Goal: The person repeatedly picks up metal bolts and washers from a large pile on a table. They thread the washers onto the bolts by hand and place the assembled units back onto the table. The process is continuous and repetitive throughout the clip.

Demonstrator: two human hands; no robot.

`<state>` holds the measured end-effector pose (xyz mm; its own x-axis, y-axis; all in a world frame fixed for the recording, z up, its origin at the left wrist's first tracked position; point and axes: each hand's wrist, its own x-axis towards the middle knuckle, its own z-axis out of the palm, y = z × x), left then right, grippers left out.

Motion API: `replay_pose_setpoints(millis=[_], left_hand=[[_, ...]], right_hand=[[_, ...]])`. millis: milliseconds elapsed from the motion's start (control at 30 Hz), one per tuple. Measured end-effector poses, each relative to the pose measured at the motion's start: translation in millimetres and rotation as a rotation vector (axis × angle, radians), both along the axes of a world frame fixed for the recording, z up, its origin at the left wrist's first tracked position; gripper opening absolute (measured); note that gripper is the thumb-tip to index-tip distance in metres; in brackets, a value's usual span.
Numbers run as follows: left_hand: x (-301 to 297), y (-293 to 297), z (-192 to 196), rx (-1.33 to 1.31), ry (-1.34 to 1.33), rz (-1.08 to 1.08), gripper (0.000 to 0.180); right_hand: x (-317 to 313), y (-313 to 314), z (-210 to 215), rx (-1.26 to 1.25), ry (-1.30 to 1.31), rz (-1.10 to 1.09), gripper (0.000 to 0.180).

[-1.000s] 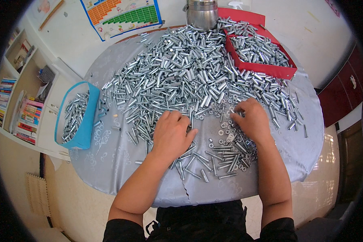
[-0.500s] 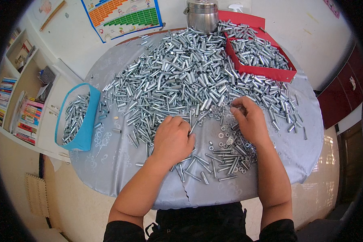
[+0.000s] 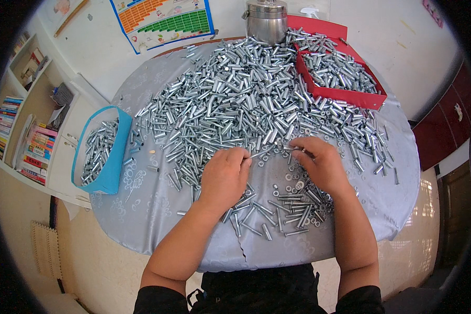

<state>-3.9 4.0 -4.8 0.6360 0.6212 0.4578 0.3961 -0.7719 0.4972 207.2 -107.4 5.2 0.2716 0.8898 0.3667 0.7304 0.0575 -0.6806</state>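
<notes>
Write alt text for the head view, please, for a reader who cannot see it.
A left hand and right hand hold a bolt between them over a table heaped with metal sleeves. A blue bin sits left, a red tray right.

Silver bolts cover a grey, flower-patterned cloth; blue bin at nine o'clock, red tray at one, multicoloured chart at eleven.

Both hands rest on the tabletop. The left hand pinches a bolt; the right hand pinches another. Washers lie just below the grip, the bolt heap above.
</notes>
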Motion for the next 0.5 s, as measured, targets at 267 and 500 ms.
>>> replay_pose_setpoints(millis=[267,500], left_hand=[[1.4,-1.2,-2.4,0.070,-0.053,-0.089,0.009],[2.5,-0.6,-4.6,0.068,-0.097,-0.116,0.010]], right_hand=[[-8.7,0.8,0.5,0.019,-0.086,0.085,0.018],[-8.7,0.9,-1.5,-0.004,-0.100,0.106,0.017]])
